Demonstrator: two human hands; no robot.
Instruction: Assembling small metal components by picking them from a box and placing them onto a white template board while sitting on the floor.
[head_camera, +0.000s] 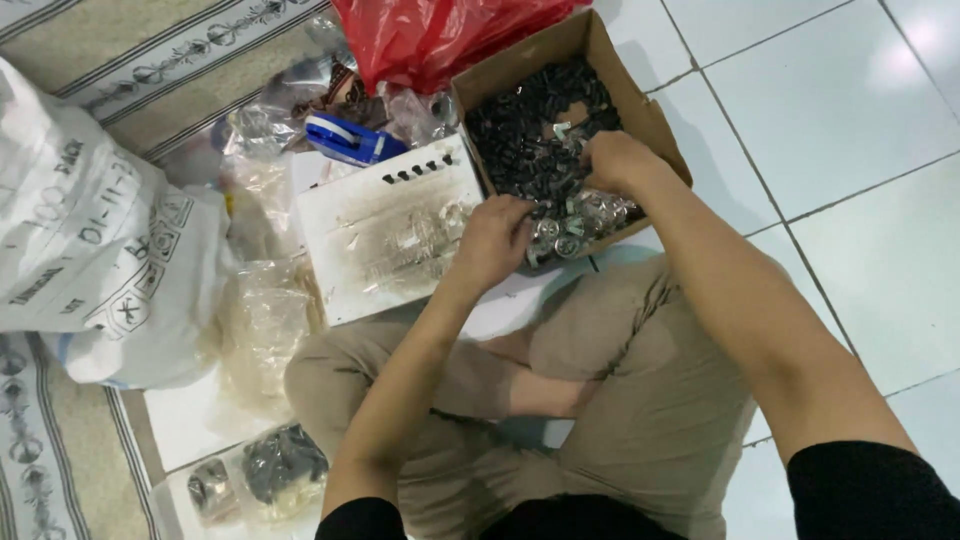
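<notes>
Cardboard box (640, 100) of small black plastic parts (520, 130) and round silvery pieces (585, 215) sits on the white tiled floor (850, 150). Both hands dig in: left hand (492, 240) curled, right hand (615, 160) bent; fingers buried, pinch unclear. Careless scooping could spill parts over the low wall.

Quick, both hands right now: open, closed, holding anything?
Left hand: fingers curled at the edge of the cardboard box; whether it holds anything cannot be told.
Right hand: curled over the small black parts in the box; grip hidden.
</notes>
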